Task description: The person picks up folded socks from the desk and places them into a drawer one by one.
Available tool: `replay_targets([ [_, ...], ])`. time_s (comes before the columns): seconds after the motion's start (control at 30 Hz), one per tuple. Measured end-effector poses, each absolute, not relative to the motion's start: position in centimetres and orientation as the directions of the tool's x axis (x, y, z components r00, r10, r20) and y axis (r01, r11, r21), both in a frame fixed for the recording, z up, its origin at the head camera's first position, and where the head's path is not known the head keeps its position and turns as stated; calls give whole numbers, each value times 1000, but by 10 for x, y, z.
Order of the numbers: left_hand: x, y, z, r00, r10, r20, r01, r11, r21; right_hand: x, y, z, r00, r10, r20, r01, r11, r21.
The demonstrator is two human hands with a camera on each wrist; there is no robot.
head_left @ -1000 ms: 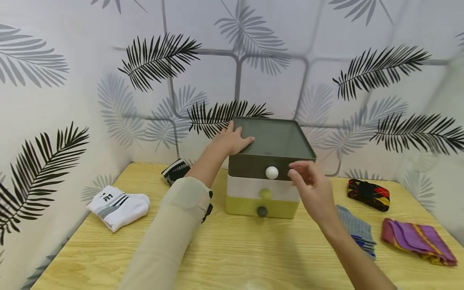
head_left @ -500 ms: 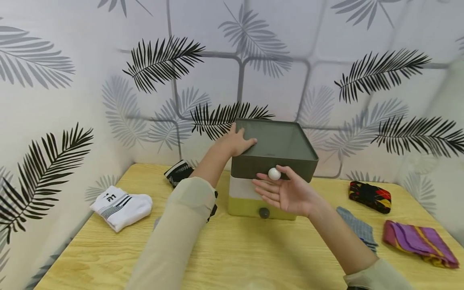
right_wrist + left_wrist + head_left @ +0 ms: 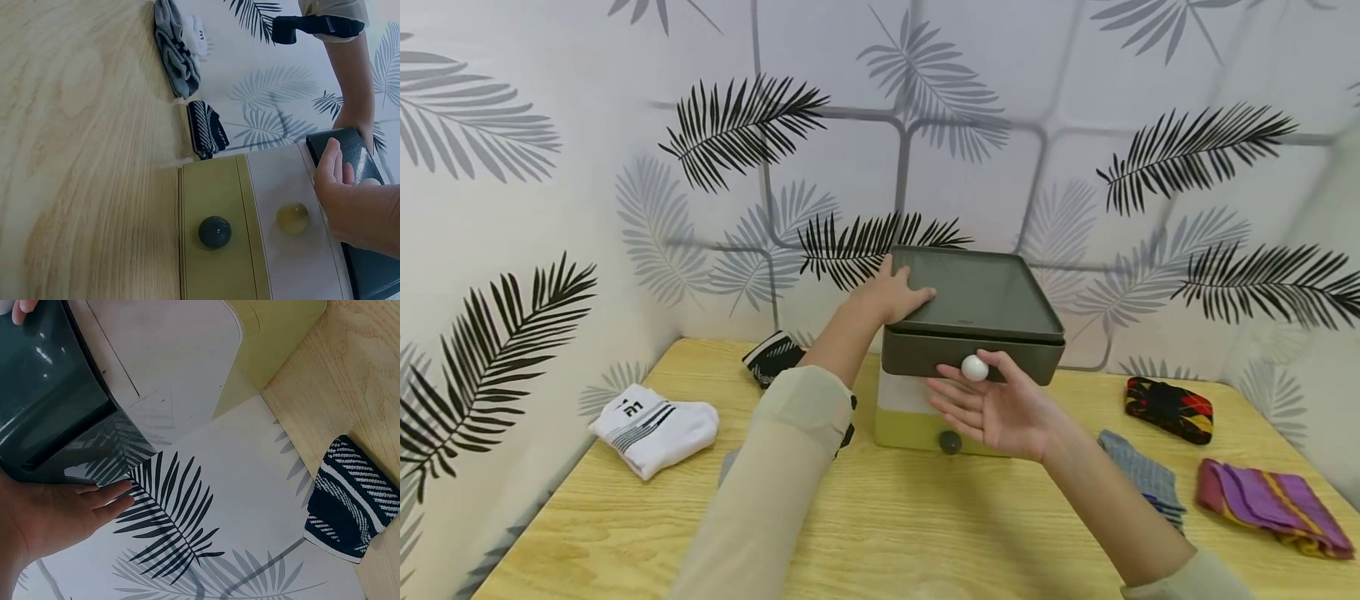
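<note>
A small three-tier drawer box stands at the back of the table, with a dark grey top (image 3: 981,287), a white middle tier (image 3: 275,181) and a yellow-green bottom tier (image 3: 898,427). My left hand (image 3: 891,298) rests on the left edge of that top, fingers spread. In the left wrist view its fingers (image 3: 109,497) lie straight along the dark side. My right hand (image 3: 1007,408) pinches the white knob (image 3: 975,367) of the dark top drawer (image 3: 913,353) between thumb and index finger, other fingers extended below. This drawer sticks out slightly, a dark gap showing under the top's rim.
Left of the box lie a white sock (image 3: 658,433), a black-and-white sock (image 3: 771,358) and a grey sock (image 3: 175,50), mostly behind my left sleeve in the head view. To the right are a grey sock (image 3: 1138,471), a black-red-yellow bundle (image 3: 1168,408) and folded purple fabric (image 3: 1273,504).
My right hand has come in from the right of the knob and taken hold of it. The top drawer has slid outward a little. My left hand stays on the top.
</note>
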State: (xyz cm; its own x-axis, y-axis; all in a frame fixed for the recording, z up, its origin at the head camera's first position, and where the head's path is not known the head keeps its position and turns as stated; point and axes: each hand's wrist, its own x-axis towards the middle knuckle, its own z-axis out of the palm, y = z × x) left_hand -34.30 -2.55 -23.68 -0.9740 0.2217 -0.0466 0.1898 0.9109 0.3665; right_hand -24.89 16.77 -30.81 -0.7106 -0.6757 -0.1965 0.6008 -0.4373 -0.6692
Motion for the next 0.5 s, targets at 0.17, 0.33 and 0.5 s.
replay_targets([
  [0.17,-343,-24,-236,-973,229,-44,198,912,358,-238,170,-310,-706,-682,-193,599,-428,-676],
  [0.33,-343,-24,-236,-970,235,-59,197,908,369,-225,171,-310,-696,-691,-193,603,-417,-680],
  [0.5,-342,-25,-237,-972,226,-61,188,910,371,-214,172,-312,-693,-693,-196,604,-411,-683],
])
